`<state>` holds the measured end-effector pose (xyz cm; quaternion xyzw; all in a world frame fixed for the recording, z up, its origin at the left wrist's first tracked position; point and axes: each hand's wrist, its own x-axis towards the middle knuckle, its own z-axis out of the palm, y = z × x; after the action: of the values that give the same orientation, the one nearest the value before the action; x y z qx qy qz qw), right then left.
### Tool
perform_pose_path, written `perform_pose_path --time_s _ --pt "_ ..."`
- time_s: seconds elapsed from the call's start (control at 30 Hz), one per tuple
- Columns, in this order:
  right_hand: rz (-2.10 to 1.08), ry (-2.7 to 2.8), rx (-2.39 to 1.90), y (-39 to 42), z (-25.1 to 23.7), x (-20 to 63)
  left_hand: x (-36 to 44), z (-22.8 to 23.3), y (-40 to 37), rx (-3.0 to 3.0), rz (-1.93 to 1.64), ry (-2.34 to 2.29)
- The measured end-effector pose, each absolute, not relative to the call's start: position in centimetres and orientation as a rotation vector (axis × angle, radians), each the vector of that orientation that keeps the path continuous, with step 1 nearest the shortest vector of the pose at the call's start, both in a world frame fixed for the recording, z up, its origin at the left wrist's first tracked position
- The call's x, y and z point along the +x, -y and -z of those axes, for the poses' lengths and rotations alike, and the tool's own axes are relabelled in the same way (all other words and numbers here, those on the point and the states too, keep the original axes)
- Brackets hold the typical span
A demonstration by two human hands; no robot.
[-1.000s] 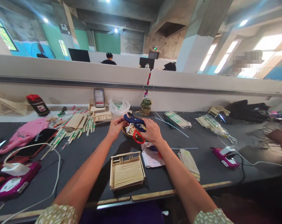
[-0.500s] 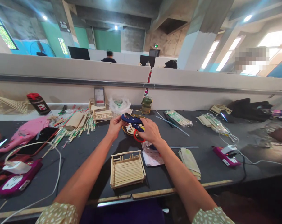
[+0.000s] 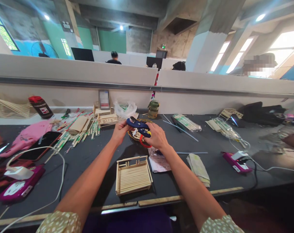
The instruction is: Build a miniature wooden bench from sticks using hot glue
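Over the basket, my right hand is wrapped around a blue hand cutter. My left hand is closed in a pinch at the cutter's head; whatever its fingers hold is too small or hidden to make out. Below the tool is a round basket of short cut stick pieces, partly covered by my hands. A red loop handle shows under my right hand. Nearer to me, between my forearms, a small tray-like frame of wooden sticks lies on the table, with a low railing on its far side.
Bundles of sticks and a phone lie left. A jar stands behind the basket. Right are packed sticks, a folded cloth and a purple power strip. A white cable loops near my left forearm.
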<state>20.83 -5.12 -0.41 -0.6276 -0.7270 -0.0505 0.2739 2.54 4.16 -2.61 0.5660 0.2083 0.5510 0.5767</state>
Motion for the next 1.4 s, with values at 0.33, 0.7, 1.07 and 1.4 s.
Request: perform_pose_path --time_s 0.33,0.7,1.07,1.4 --pt "0.107 1.953 -1.689 5.4 0.3 20.9 2.5 2.5 -4.1 1.329 -1.285 -0.516" --pt "0.093 1.948 -1.697 5.7 0.1 20.9 2.6 2.5 -4.2 1.344 -1.289 -0.497" --pt "0.060 1.997 -1.781 4.8 0.6 21.3 3.2 2.6 -4.5 1.296 -1.271 -0.523" --pt "0.142 2.061 -1.782 4.1 0.6 21.3 3.0 3.5 -5.2 1.180 -1.279 -0.560"
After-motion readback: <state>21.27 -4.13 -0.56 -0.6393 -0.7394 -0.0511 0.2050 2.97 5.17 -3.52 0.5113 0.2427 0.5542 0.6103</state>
